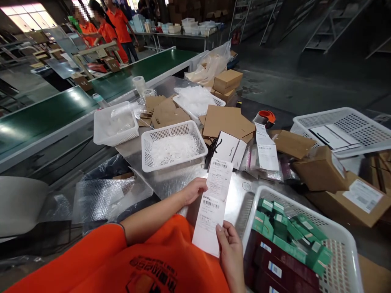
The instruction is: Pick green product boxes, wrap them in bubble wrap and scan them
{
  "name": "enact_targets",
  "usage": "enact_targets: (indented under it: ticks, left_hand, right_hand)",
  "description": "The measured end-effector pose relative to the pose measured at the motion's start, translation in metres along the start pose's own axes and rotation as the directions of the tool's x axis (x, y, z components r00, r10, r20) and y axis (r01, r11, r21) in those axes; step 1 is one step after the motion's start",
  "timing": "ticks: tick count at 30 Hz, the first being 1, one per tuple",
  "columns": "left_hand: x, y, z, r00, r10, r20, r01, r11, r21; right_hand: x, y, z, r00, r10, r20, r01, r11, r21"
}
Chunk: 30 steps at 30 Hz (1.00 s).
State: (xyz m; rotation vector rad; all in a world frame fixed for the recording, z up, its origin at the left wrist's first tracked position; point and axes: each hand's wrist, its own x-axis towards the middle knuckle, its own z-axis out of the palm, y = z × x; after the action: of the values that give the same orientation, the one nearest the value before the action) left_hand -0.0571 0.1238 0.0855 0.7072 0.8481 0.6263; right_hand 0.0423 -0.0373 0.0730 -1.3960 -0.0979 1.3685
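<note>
Nearest, the right hand [231, 252] pinches the lower edge of a long white paper slip printed with barcodes [212, 205], thumb on top, fingers curled shut beneath. The left hand [193, 190] grips the slip's left edge midway up, fingers closed on it. The slip hangs upright between both hands, above the orange lap. Two barcodes show on it. Just right, a white perforated plastic basket [342, 244] holds green cartons and dark red boxes; count unclear. Beyond, a white basket of clear plastic strips [146, 142] sits on the steel table. Four white baskets on the table in all. Further back, flat brown cardboard blanks [227, 120], then a green conveyor belt [45, 116].
</note>
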Motion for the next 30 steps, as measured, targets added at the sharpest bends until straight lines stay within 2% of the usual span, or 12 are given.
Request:
enact_targets:
  ticks: [6, 13, 18, 25, 30]
  left_hand:
    - [-0.0008, -0.0054, 0.0014, 0.998, -0.063, 0.023, 0.063, 0.998, 0.001]
    - [0.0002, -0.005, 0.0049, 0.998, -0.057, -0.012, 0.057, 0.998, 0.008]
    - [-0.0033, -0.0014, 0.0076, 0.998, -0.053, -0.024, 0.052, 0.998, -0.041]
    - [-0.0091, -0.0002, 0.0091, 0.996, -0.087, 0.029, 0.087, 0.996, -0.012]
    - [-0.0062, -0.0073, 0.0092, 0.996, -0.083, -0.044, 0.085, 0.996, 0.039]
  right_hand:
    - [0.0003, 0.0046, -0.001, 1.0, -0.012, 0.008, 0.011, 1.0, 0.002]
    - [0.0004, 0.005, -0.0027, 0.999, -0.025, 0.032, 0.028, 0.997, -0.07]
    - [-0.0009, 0.0029, -0.0005, 1.0, -0.027, 0.009, 0.028, 0.999, -0.037]
    - [-0.0028, -0.0029, 0.0048, 1.0, -0.016, 0.014, 0.017, 1.0, -0.014]
    - [-0.0026, -0.0031, 0.005, 0.999, -0.031, 0.028, 0.033, 0.998, -0.044]
